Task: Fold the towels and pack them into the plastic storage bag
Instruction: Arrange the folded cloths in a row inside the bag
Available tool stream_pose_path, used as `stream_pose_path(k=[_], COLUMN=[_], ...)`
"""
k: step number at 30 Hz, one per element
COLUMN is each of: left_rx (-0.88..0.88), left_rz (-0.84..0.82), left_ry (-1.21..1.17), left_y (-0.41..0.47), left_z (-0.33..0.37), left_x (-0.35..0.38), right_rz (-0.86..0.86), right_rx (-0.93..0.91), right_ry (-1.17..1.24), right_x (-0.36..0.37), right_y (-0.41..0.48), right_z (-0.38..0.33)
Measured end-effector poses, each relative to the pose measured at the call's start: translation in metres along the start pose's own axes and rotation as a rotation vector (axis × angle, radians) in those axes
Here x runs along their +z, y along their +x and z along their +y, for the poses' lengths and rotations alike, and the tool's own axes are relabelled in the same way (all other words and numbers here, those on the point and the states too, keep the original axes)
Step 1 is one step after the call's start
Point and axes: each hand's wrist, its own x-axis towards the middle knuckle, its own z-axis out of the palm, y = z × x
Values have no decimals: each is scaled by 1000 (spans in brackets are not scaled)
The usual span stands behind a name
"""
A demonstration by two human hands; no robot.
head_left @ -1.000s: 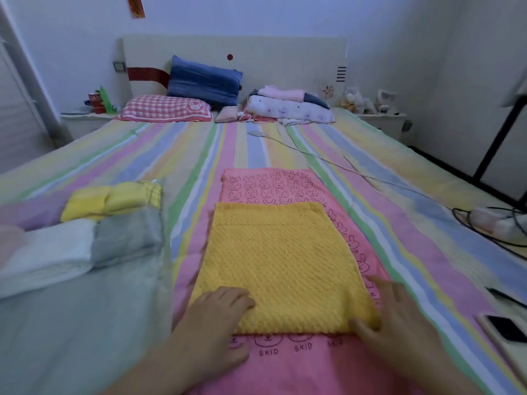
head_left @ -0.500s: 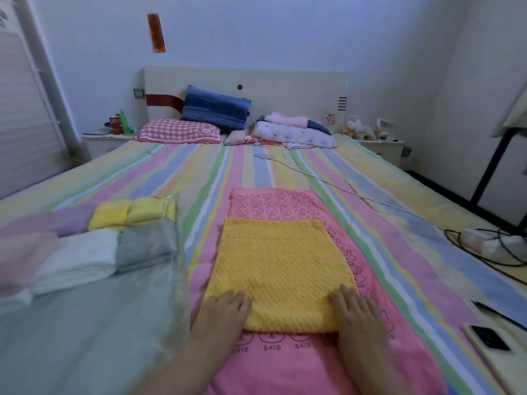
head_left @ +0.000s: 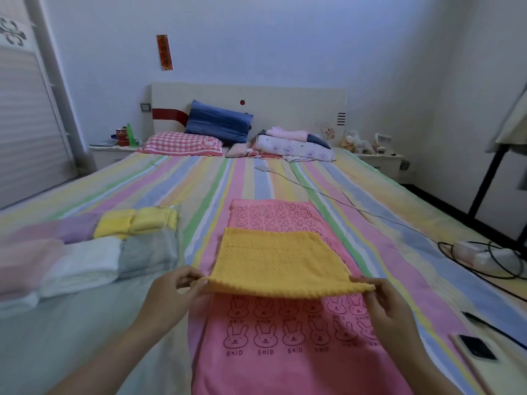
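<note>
A yellow waffle towel [head_left: 275, 259] lies half-folded on a pink rabbit-print towel [head_left: 296, 340] spread on the striped bed. My left hand [head_left: 174, 292] pinches the yellow towel's near left corner, and my right hand [head_left: 385, 300] pinches its near right corner. The near edge is lifted off the pink towel. To the left lies the clear plastic storage bag [head_left: 71, 323] with folded towels inside: yellow [head_left: 134, 222], grey [head_left: 147, 253], white [head_left: 82, 265] and pale pink and purple ones.
A phone [head_left: 476, 347] lies at the bed's right edge. A power strip with black cables [head_left: 484, 256] sits further right, and a thin cable [head_left: 328, 195] crosses the bed. Pillows [head_left: 218, 125] and folded bedding [head_left: 293, 145] lie by the headboard.
Both hands went from pressing flat on the yellow towel to pinching its near corners and lifting that edge. The view has tilted upward.
</note>
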Motion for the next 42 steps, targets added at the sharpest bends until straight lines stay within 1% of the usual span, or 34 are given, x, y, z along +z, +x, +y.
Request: stream_pose_path(k=[2,6,9,12,15,19,22,26,30,36,40,42], left_rx=[-25,11,87,110,80,14,-40,-37,-92,-182,-165,-167], left_rz=[53,33,-10,-34,7,123,129,134,94,-7,-28,-51], left_ry=[-34,-155,-249,-246,-156,4,128,261,405,499,562,679], left_y=[-4,-16,-30,-42,-43,-23,7,52,90,107,107,108], left_z=[-5,9,31,39,39,36,27,10,-9,-46,-48,-41], left_x=[-2,-7,-10,-9,-1,18,35,56,74,91,96,95], right_rz=[-15,-54,-3,40,80,79,59,24,-51,-140,-133,-114], right_rx=[-25,-25,-4,28,74,84,122,182,223,295,329,355], right_ry=[-6,-3,91,161,119,-63,-165,-277,-365,-494,-527,-568], right_x=[-9,-26,-38,-45,-39,-21,-4,18,38,59,63,61], right_y=[1,-7,-9,-7,-3,9,32,73,112,135,130,125], right_z=[-6,-4,-5,-3,-8,-13,-1,18,39,67,80,79])
